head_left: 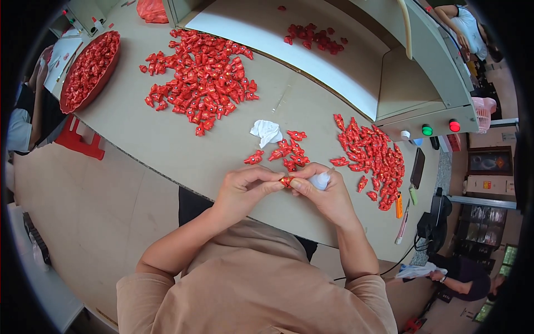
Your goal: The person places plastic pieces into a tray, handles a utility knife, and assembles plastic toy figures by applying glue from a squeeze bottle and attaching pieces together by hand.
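Between the fingertips of my left hand [236, 193] is a small shiny red figurine [286, 181] with gold marks. My right hand [332, 201] is closed around a small whitish squeeze bottle [320, 180], and its thumb and fingers also meet at the figurine. Just beyond my hands lie several loose red figurines [282, 149] and a crumpled white tissue [267, 132]. A large heap of figurines [203, 75] spreads over the far left of the table, and another heap [374, 153] lies to the right.
A red basin [115, 58] full of figurines stands at the table's left edge, near a red stool [79, 139]. A lit cabinet [384, 75] with more red pieces inside borders the far side. An orange cutter [399, 205] and a pen-like tool [401, 222] lie right. Other people are nearby.
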The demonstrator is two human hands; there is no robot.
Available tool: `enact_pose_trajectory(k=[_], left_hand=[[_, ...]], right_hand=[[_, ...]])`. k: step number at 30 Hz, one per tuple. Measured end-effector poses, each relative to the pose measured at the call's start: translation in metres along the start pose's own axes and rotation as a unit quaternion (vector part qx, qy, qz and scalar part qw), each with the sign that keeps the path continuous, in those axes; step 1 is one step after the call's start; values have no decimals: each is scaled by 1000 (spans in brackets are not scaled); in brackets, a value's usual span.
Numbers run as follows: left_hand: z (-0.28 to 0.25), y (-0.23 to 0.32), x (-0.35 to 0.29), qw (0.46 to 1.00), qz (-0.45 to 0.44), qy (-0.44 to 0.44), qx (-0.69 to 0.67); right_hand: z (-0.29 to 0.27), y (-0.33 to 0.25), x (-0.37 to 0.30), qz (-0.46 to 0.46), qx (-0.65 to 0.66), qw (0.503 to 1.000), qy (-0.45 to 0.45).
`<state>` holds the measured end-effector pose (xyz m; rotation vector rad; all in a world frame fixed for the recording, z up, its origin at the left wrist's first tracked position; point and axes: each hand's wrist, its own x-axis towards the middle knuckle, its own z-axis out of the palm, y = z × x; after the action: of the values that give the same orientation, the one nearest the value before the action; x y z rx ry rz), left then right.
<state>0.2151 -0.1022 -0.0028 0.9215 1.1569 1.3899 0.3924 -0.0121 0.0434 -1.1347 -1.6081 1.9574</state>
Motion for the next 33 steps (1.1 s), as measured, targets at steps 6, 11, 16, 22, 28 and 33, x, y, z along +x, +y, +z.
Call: enact_pose_trajectory(k=[6, 11, 16, 22, 28, 33], left_hand=[[2, 0, 0, 1000, 4, -16, -7], [2, -2, 0, 993, 80, -60, -67], [0, -3, -1, 990, 108, -82, -46], [5, 4, -6, 992, 97, -78, -17], [-24, 29, 5, 944, 172, 88, 268], [-74, 51, 47, 787, 245, 190, 533]], right_hand=[[8, 3, -13, -40, -6, 998, 39], [8, 12, -15, -266, -181, 942, 92], [10, 15, -18, -348, -261, 894, 109], [6, 15, -25, -366, -283, 879, 111], [-41, 11, -47, -174, -349, 891, 231], [-68, 10, -57, -184, -418, 847, 272]])
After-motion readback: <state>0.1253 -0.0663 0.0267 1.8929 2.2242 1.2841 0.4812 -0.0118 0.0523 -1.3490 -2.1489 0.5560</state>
